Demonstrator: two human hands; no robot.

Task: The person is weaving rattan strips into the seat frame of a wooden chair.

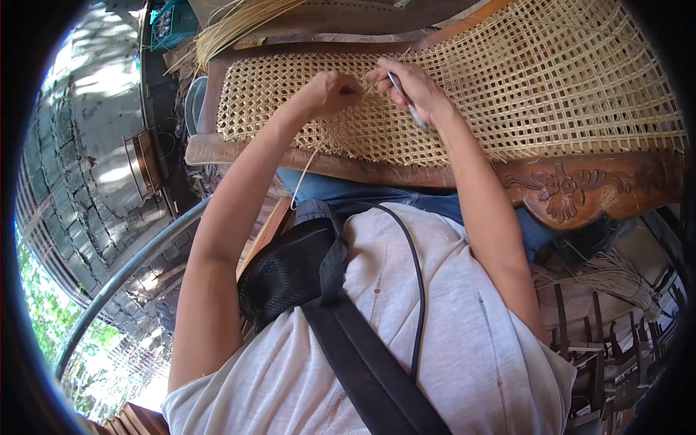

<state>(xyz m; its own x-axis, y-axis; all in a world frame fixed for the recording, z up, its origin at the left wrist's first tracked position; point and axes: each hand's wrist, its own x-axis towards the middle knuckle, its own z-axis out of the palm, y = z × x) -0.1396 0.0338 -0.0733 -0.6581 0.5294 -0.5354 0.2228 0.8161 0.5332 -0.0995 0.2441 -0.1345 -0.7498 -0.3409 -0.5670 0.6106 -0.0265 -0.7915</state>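
A woven cane panel (pixel 500 87) in a carved wooden frame (pixel 457 176) lies across my lap, its open mesh made of pale strands. Over the left half of the weave, my left hand (pixel 333 94) is closed, with its fingertips turned inward; what they pinch is too small to make out. My right hand (pixel 413 87) is just beside it, wrapped round a slender tool with a pale bluish handle (pixel 415 114); the tool's kind does not show. Its thumb and forefinger come together near the left fingertips. A loose cane strand (pixel 308 174) hangs over the frame's near edge below my left hand.
A bundle of cane strands (pixel 232 29) lies beyond the panel at the far left, near a teal crate (pixel 172 25). A curved metal tube (pixel 138 264) runs along my left. More loose strands (pixel 616 275) and dark wooden pieces (pixel 602 362) are at the right.
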